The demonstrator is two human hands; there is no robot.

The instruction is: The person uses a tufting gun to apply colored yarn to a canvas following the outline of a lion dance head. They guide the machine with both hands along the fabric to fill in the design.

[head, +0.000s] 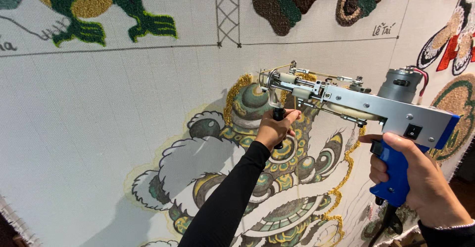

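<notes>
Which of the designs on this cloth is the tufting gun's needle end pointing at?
The lion-head drawing at centre, only partly filled with gold yarn; the others sit along the edges.

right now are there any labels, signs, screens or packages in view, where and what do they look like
No packages or screens.
Handwritten mark: dark, short, on the cloth at upper right, below a brown tufted patch.
Second mark: dark, at the left edge, cut off.
Switch: black, square, on the tufting gun above the right hand.

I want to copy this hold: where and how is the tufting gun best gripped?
Tufting gun: right hand wraps the blue rear handle from behind; left hand takes the black front grip from below. Both hang under the body.
</notes>
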